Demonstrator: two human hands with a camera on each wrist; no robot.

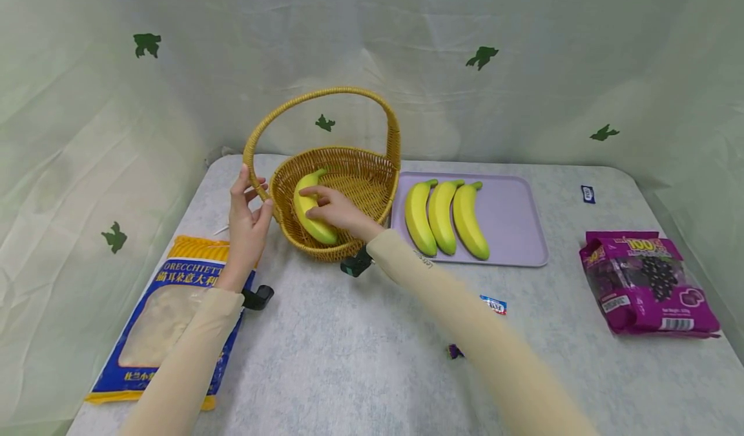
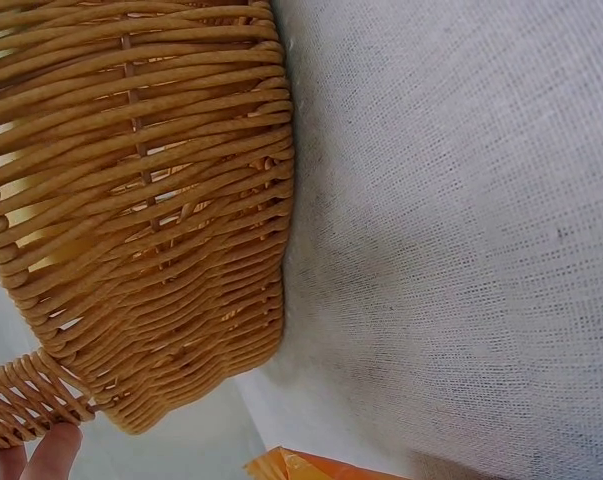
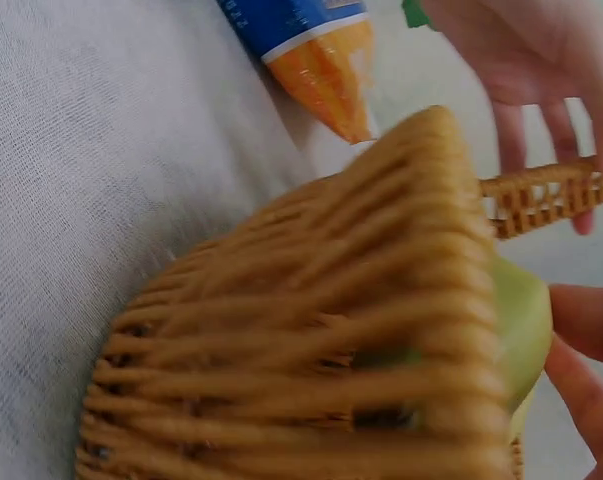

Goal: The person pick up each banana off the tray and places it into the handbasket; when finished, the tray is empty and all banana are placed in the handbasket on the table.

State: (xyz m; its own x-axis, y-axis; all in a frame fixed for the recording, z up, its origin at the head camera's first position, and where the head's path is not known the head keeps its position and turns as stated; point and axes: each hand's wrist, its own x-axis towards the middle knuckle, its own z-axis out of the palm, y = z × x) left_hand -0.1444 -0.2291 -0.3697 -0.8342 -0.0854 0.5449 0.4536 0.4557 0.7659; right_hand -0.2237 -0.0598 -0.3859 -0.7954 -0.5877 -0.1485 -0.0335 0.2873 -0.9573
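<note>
A wicker basket with a tall arched handle stands on the table, left of centre. My left hand holds the handle's lower left end between thumb and fingers; its fingertips also show there in the left wrist view. Reaching over the rim, my right hand pinches a yellow banana that lies along the basket's left inside. In the right wrist view, the basket's wall hides most of that banana. Three more bananas lie side by side on a lilac tray.
A blue and yellow orecchiette bag lies at the left, under the left forearm. A purple bag with grape pictures is at the right. Small wrapped pieces include a blue one and a dark one by the right sleeve.
</note>
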